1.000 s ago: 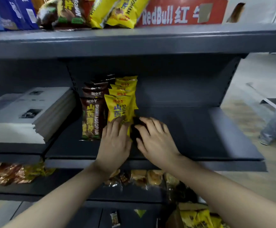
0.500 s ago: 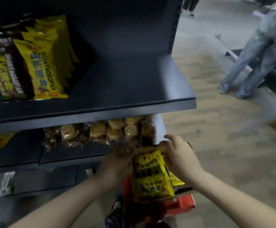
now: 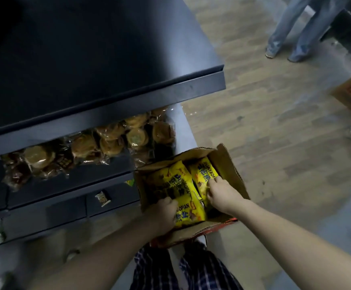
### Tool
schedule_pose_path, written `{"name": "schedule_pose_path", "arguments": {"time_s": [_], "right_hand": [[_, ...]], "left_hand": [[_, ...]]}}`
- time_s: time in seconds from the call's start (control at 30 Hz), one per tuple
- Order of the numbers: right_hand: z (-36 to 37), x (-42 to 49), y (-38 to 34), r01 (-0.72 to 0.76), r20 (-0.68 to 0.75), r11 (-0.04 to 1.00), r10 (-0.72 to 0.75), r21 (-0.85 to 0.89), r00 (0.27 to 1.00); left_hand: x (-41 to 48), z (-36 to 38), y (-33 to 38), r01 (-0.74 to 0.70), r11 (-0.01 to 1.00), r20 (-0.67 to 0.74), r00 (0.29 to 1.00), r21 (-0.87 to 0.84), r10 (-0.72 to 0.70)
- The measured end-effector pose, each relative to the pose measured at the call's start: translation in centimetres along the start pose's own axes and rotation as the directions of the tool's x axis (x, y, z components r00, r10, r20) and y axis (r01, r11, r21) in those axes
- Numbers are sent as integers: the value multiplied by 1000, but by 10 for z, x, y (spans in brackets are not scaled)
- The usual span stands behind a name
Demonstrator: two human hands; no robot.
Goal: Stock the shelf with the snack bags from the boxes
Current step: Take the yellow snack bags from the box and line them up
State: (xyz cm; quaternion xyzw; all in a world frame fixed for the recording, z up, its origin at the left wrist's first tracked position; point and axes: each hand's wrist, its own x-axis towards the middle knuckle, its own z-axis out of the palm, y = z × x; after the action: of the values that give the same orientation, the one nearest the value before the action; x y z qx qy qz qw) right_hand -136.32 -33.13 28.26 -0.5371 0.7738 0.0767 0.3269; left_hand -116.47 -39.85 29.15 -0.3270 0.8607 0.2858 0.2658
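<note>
Reaching down in the head view, both hands are inside the open cardboard box point(image 3: 230, 164), which sits just beside the end of the shelf point(image 3: 107, 114). The left hand point(image 3: 166, 212) has its fingers curled round the near yellow snack bag point(image 3: 188, 214). The right hand point(image 3: 222, 193) pinches a second yellow bag point(image 3: 205, 171) farther in. Wrapped pastries point(image 3: 111, 141) lie on the lower shelf level.

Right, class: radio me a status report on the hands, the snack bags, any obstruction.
Left hand and right hand down in cardboard box, each gripping a yellow snack bag. Nothing visibly blocking the shelf above.
</note>
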Motion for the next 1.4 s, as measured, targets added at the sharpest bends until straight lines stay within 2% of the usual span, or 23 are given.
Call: {"name": "schedule_pose_path", "arguments": {"time_s": [0.1, 0.2, 0.33, 0.47, 0.63, 0.73, 0.8, 0.87, 0.93, 1.0, 1.1, 1.2, 1.3, 1.33, 1.37, 1.4], "right_hand": [[7, 19, -2, -97, -105, 995, 100, 40, 989], [14, 36, -12, -188, -155, 982, 184, -7, 971], [30, 56, -23, -272, -126, 962, 269, 0, 955], [37, 67, -22, -333, -85, 941, 336, 54, 938], [32, 69, -17, -330, -26, 937, 335, 111, 942], [22, 59, -14, -330, 16, 923, 333, 199, 943], [17, 51, -9, -343, 59, 876, 345, 338, 937], [13, 44, -1, -353, 105, 771, 353, 530, 930], [4, 34, 8, -358, 169, 593, 351, 721, 921], [-9, 19, 11, -357, 237, 409, 316, 840, 919], [-19, -3, 12, -336, 295, 194, 214, 922, 931], [-18, -21, 7, -345, 346, -42, 22, 938, 938], [-21, -36, -9, -365, 346, -199, -122, 910, 930], [-22, -37, -15, -373, 345, -269, -146, 888, 927], [-23, -38, -19, -377, 345, -332, -153, 865, 926], [-24, -40, -24, -368, 332, -367, -157, 854, 930]], "left_hand": [[27, 10, -2, 107, 994, 112, 988, -33, -103], [42, 22, 1, 138, 990, 192, 972, 16, -138], [51, 36, 9, 219, 970, 139, 963, 102, -232], [55, 42, 10, 217, 966, 85, 969, 143, -231], [57, 34, 6, 255, 967, 15, 967, 9, -255], [59, 26, 0, 298, 910, 27, 953, -289, -303], [58, 18, 0, 267, 846, 11, 955, -461, -296], [55, 10, 1, 247, 784, 13, 956, -569, -292], [52, 3, 0, 235, 687, 27, 954, -688, -300], [47, -8, 1, 225, 565, 44, 948, -794, -316], [38, -24, 4, 224, 390, 104, 946, -893, -307], [29, -30, 13, 214, 239, 154, 957, -947, -246], [21, -30, 30, 164, 89, 141, 965, -982, -223], [21, -31, 35, 203, 82, 175, 950, -976, -259], [20, -33, 39, 270, 131, 221, 927, -954, -302], [18, -35, 43, 333, 227, 252, 912, -915, -323]]}}
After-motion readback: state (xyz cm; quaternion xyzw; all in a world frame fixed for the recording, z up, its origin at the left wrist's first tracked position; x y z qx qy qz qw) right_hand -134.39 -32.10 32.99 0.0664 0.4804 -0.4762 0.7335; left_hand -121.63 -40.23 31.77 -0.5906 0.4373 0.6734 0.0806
